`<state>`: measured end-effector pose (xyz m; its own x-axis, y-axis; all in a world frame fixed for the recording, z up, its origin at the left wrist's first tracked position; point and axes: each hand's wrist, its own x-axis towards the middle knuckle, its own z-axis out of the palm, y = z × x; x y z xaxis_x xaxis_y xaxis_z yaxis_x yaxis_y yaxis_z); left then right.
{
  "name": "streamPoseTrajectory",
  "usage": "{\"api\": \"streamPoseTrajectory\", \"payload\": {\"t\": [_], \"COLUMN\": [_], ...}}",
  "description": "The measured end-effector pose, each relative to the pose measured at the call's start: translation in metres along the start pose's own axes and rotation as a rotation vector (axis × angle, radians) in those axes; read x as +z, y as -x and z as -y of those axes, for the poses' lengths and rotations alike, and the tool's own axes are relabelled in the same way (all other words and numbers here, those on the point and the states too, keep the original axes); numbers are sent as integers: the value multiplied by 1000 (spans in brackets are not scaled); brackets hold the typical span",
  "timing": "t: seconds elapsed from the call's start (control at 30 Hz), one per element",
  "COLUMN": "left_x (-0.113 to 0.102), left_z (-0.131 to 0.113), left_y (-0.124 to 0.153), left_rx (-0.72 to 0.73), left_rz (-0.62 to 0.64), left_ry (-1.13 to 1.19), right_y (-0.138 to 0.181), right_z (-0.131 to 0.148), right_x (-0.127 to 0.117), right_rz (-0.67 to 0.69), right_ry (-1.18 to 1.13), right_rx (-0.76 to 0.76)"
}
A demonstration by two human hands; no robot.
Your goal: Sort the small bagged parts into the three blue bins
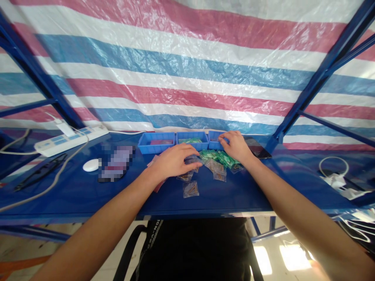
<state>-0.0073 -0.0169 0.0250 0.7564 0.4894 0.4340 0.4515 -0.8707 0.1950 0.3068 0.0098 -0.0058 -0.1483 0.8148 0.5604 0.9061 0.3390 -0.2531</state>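
My left hand is over the pile of small clear bags, thumb and fingers apart around a clear bag; I see no firm grip on it. My right hand reaches to the right blue bin, its fingers bent and close together over the bin; what they hold, if anything, is hidden. Between the hands lie green packets and clear bags of small brass-coloured pins. One such bag lies apart, nearer the front edge. Pink packets show partly under my left wrist.
The left blue bin holds pink packets, the middle blue bin green ones. A dark phone-like slab lies beyond my right wrist. On the left are a power strip, a white oval object, glasses and a cable.
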Motion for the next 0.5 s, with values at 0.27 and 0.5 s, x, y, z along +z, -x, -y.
{"api": "streamPoseTrajectory", "payload": {"t": [0.27,0.5], "left_x": [3,2], "left_z": [0,1], "left_y": [-2,-2], "left_rx": [2,-48], "left_rz": [86,9], "left_ry": [102,40], "right_y": [2,-1], "right_z": [3,15], "right_x": [5,-2], "right_rz": [42,-67], "right_ry": [63,-111], "right_rx": [59,-59]}}
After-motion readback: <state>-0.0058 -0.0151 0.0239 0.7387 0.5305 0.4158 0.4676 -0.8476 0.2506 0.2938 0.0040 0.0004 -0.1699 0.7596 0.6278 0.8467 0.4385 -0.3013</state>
